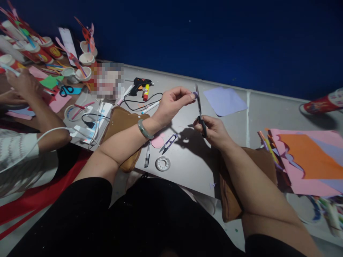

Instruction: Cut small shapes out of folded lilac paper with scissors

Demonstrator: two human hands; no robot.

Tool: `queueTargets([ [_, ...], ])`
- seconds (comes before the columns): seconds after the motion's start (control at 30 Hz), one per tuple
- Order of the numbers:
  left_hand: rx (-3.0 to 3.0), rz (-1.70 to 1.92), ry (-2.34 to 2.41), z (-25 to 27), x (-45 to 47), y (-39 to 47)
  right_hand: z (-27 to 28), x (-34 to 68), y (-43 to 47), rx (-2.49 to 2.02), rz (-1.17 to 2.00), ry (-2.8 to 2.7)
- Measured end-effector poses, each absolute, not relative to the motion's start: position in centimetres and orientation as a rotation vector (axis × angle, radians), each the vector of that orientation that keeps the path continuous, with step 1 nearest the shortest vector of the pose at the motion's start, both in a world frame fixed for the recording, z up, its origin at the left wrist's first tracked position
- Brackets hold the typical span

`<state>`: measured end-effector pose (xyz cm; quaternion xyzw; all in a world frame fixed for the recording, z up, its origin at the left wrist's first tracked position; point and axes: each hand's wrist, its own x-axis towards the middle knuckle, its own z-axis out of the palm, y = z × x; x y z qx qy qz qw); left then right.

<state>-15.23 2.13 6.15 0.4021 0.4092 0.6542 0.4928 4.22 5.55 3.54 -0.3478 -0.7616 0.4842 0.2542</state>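
Between the thumb and fingertips of my left hand (173, 101) is a small purple piece of paper (195, 95). My right hand (213, 130) grips black-handled scissors (199, 107), blades pointing up beside that paper. Whether the blades touch it I cannot tell. Both hands are raised over the grey table (187, 171). Beyond the scissors lies a lilac paper sheet (225, 101). Below my left hand are a pink paper circle (158, 141), thread snips (169, 143), a pen (147, 155) and a white ring-shaped roll (163, 163).
Brown cushions (125, 135) lie under my forearms. A glue gun (140, 85) with its cord and a glue stick (146, 92) lie at the back. Coloured papers (313, 155) and a red cup (321, 103) stand right. At left, a co-worker's hand (23, 84) works near paper cups (87, 59).
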Motion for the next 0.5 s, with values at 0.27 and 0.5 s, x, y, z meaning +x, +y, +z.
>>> queueTargets([
  [0.27, 1.073, 1.600, 0.939, 5.2, -15.5, 2.5, 3.2, 4.2, 5.6, -0.933, 1.331, -2.037],
  [0.5, 1.110, 1.593, 0.905, 4.9, -15.5, 2.6, 2.9, 4.3, 5.7, -0.917, 1.327, -2.037],
])
